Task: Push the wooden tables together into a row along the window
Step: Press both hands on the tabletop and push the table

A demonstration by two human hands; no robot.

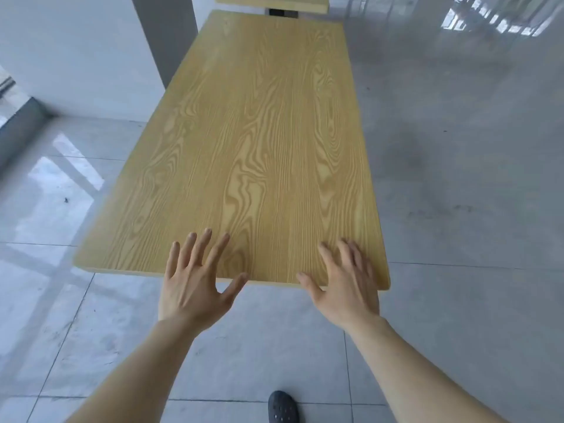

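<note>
A long wooden table (253,141) with a light grain top stretches away from me down the middle of the view. Beyond its far end, a narrow gap away, the edge of a second wooden table (271,4) shows at the top, with a dark base under it. My left hand (195,282) is spread over the near edge of the close table, fingers apart, holding nothing. My right hand (341,285) lies over the same edge near the right corner, fingers also spread. I cannot tell whether the palms press on the wood.
A white wall and grey pillar (164,38) stand just left of the table's far half. A window frame (18,123) shows at the far left. Glossy grey floor tiles (457,178) surround the table. My dark shoe (282,407) is below.
</note>
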